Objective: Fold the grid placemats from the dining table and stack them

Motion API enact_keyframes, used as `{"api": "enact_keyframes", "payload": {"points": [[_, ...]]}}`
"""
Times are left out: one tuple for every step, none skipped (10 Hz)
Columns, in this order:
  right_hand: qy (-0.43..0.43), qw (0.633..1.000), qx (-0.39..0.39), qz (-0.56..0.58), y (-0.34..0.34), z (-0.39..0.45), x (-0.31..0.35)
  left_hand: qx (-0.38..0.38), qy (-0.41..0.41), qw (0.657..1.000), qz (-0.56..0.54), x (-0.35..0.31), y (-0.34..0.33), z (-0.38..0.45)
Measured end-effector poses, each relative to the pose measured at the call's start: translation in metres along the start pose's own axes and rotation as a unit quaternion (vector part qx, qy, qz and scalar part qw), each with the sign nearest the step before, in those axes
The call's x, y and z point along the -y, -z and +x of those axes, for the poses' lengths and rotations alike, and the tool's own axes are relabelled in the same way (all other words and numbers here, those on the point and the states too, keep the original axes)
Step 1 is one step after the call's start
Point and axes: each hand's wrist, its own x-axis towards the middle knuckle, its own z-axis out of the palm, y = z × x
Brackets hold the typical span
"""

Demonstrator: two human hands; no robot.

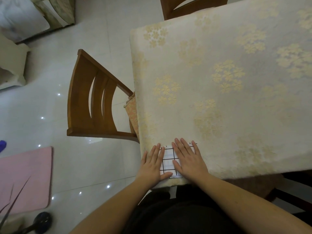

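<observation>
A white placemat with a dark grid lies folded small at the near left corner of the dining table. My left hand lies flat on its left side, palm down, fingers together and pointing away from me. My right hand presses flat on its right side and covers much of it. Only a strip of the grid shows between the two hands. Neither hand grips the mat.
The table wears a cream cloth with gold flower clusters. A wooden chair stands at the table's left side, another chair at the far end. A pink mat lies on the white tiled floor to the left.
</observation>
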Motion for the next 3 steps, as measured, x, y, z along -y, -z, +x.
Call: {"api": "enact_keyframes", "payload": {"points": [[-0.003,1.000,0.025,-0.014,0.005,0.001,0.000,0.015,-0.011,1.000,0.018,0.004,0.003,0.001],[0.005,0.999,0.038,-0.018,0.005,0.001,0.002,0.034,-0.025,0.999,0.029,0.007,0.008,0.001],[-0.016,0.999,0.028,-0.031,0.013,0.004,0.000,0.036,-0.030,0.999,0.028,-0.002,0.023,0.001]]}}
